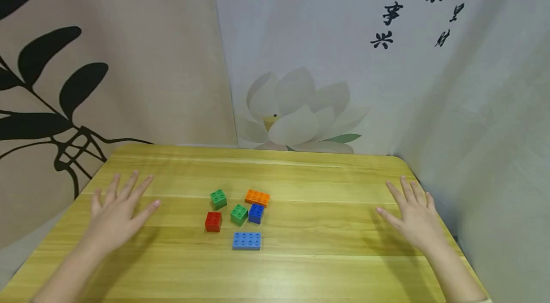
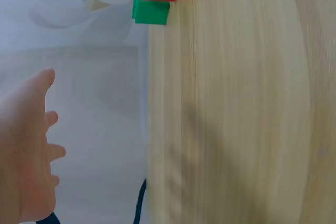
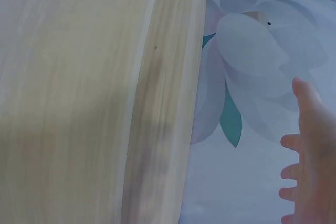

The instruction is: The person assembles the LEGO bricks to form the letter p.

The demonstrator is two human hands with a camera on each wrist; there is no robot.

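Note:
My left hand (image 1: 118, 214) is spread above the left side of the table, its fingers straight and holding nothing. Over the right side, my right hand (image 1: 414, 219) is likewise spread and bare. Between them, nearer the left hand, lies a loose group of toy building bricks. A red brick (image 1: 213, 222) is closest to the left hand, with a green brick (image 1: 218, 199) behind it. A second green brick (image 1: 239, 214) sits beside a dark blue brick (image 1: 256, 214). Just behind the blue one is an orange brick (image 1: 257, 198). Frontmost lies a longer light blue brick (image 1: 247, 241).
The wooden table (image 1: 326, 265) has rounded far corners. Behind it hangs a pale curtain (image 1: 301, 31) printed with a lotus flower and dark characters. Dark printed leaves (image 1: 49, 55) mark the cloth at the left.

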